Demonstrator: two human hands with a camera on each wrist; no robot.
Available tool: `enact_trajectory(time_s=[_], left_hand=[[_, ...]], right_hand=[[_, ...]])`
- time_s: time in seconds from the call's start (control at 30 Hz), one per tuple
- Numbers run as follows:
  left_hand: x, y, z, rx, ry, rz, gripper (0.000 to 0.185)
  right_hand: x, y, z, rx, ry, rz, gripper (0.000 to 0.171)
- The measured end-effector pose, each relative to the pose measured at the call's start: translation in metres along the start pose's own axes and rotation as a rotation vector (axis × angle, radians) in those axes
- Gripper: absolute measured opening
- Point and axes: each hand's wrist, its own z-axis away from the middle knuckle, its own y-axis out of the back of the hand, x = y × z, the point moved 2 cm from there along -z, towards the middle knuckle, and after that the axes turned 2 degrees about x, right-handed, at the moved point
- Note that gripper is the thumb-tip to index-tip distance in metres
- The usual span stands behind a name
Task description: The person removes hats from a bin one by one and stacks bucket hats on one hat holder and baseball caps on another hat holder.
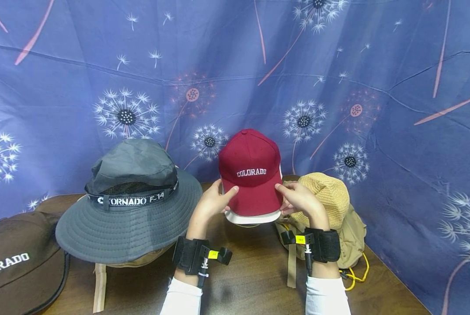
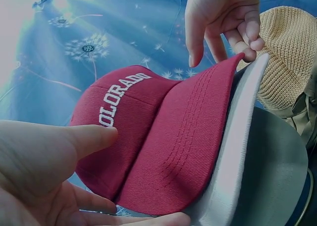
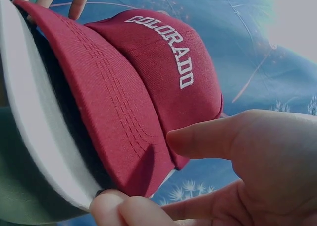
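Note:
A dark red baseball cap (image 1: pixel 252 175) marked COLORADO in white sits on top of a white cap brim (image 1: pixel 254 217) at the table's middle. My left hand (image 1: pixel 214 201) pinches the left edge of the red brim (image 2: pixel 183 151), thumb on top. My right hand (image 1: pixel 299 197) pinches the right edge, thumb (image 3: pixel 208 137) on the brim and fingers curled beneath. In the right wrist view the red cap (image 3: pixel 143 87) lies over the white brim (image 3: pixel 39 141).
A grey bucket hat (image 1: pixel 130 201) stands to the left, a brown COLORADO cap (image 1: pixel 16 262) at the far left. A tan woven hat (image 1: pixel 329 197) lies on a khaki hat (image 1: pixel 353 232) to the right. Brown wooden table (image 1: pixel 250 280); blue dandelion cloth (image 1: pixel 235 78) behind.

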Motion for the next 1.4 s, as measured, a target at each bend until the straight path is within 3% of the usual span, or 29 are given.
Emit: enact_trajectory(time_s=[0.27, 0.4, 0.5, 0.63, 0.77, 0.83, 0.97, 1.13, 1.23, 1.4], left_hand=[[0.001, 0.002, 0.005, 0.029, -0.020, -0.051, 0.066], [0.008, 0.001, 0.012, 0.108, -0.092, -0.167, 0.072], [0.016, 0.001, 0.027, 0.180, -0.153, -0.255, 0.074], [0.026, -0.004, 0.056, 0.229, -0.273, -0.342, 0.066], [0.027, -0.008, 0.091, 0.174, -0.431, -0.354, 0.055], [0.027, -0.002, 0.108, 0.166, -0.491, -0.362, 0.052], [0.028, 0.027, 0.138, 0.312, -0.587, -0.428, 0.041], [0.028, 0.087, 0.171, 0.500, -0.644, -0.449, 0.030], [0.025, 0.125, 0.187, 0.564, -0.597, -0.449, 0.028], [0.009, 0.184, 0.214, 0.661, -0.428, -0.464, 0.027]], right_hand=[[-0.001, 0.002, 0.002, 0.026, -0.011, 0.040, 0.063], [-0.006, 0.009, 0.012, 0.131, 0.000, 0.156, 0.063], [-0.016, 0.011, 0.025, 0.237, 0.041, 0.302, 0.062], [-0.027, 0.004, 0.042, 0.347, 0.175, 0.389, 0.052], [-0.037, -0.016, 0.052, 0.382, 0.389, 0.279, 0.034], [-0.045, -0.028, 0.056, 0.379, 0.485, 0.215, 0.028], [-0.067, -0.053, 0.068, 0.362, 0.610, 0.161, 0.026], [-0.105, -0.088, 0.084, 0.275, 0.717, 0.086, 0.027], [-0.130, -0.107, 0.094, 0.237, 0.775, 0.050, 0.026], [-0.167, -0.143, 0.112, 0.149, 0.844, -0.032, 0.025]])
